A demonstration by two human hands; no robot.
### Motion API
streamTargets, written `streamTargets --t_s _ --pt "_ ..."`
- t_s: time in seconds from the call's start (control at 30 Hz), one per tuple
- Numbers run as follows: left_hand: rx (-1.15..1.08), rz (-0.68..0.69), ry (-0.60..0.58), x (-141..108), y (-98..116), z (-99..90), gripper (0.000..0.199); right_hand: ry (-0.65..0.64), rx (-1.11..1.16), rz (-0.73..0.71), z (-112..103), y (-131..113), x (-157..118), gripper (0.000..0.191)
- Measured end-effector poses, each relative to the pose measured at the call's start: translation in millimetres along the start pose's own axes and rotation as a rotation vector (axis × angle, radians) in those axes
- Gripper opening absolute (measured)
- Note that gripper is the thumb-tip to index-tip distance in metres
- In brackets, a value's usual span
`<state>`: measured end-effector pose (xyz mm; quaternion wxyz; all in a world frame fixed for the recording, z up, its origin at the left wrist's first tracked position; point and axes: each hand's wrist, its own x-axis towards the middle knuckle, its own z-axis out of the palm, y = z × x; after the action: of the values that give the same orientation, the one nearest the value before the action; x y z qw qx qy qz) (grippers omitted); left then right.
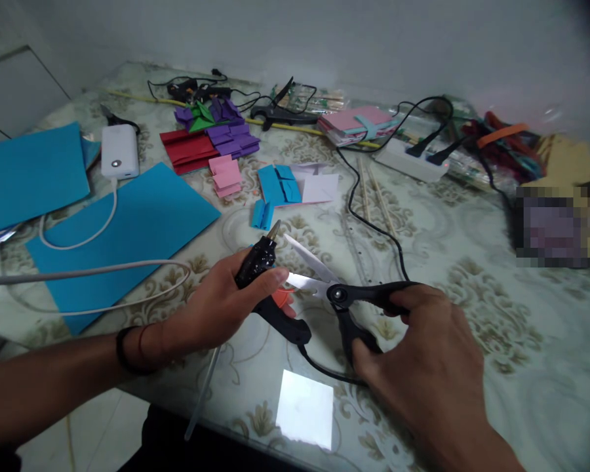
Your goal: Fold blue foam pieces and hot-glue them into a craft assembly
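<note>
My left hand is closed around a black hot glue gun with an orange trigger. The gun's metal nozzle points up and away from me, and a long translucent glue stick hangs from its rear, below my wrist. In my right hand are black-handled scissors, fingers and thumb in the loops. Their blades are spread apart, tips beside the nozzle and my left thumb; whether they touch either I cannot tell. Just beyond the nozzle lies a small folded blue paper piece.
Blue sheets and a white power bank with its cable lie left. Behind are folded red, purple and pink papers, and pliers. A black cord runs from a white power strip.
</note>
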<state>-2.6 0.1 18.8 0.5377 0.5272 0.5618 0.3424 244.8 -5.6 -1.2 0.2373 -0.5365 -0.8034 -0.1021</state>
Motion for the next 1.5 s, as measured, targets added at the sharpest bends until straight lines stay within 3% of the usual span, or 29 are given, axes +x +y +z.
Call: streamTargets --t_s 0.23,0.57,0.77,1.03,1.27,1.5 --pt "0.007 0.003 -0.015 1.5 -4.1 -1.7 0.042 0.047 -0.041 -0.057 -1.0 0.4 4.8 0.022" --pt "0.038 -0.026 -0.041 0.4 2.0 -4.1 0.039 -0.001 0.035 -0.042 4.1 15.8 1.5 0.033" --pt "0.036 0.049 -0.146 -1.1 2.7 -4.4 0.039 -0.024 0.069 -0.056 4.8 14.8 1.8 0.032" --pt "0.237 0.044 0.013 -0.7 0.9 -1.4 0.042 -0.024 0.039 -0.034 6.2 9.4 -0.8 0.033" --pt "0.148 0.022 0.023 -2.5 -1.0 1.7 0.039 0.008 0.005 -0.025 4.7 -0.7 1.4 0.024" --pt "0.128 0.023 0.063 -0.6 -3.7 4.0 0.041 0.011 0.024 -0.007 7.1 -0.9 -0.8 0.028"
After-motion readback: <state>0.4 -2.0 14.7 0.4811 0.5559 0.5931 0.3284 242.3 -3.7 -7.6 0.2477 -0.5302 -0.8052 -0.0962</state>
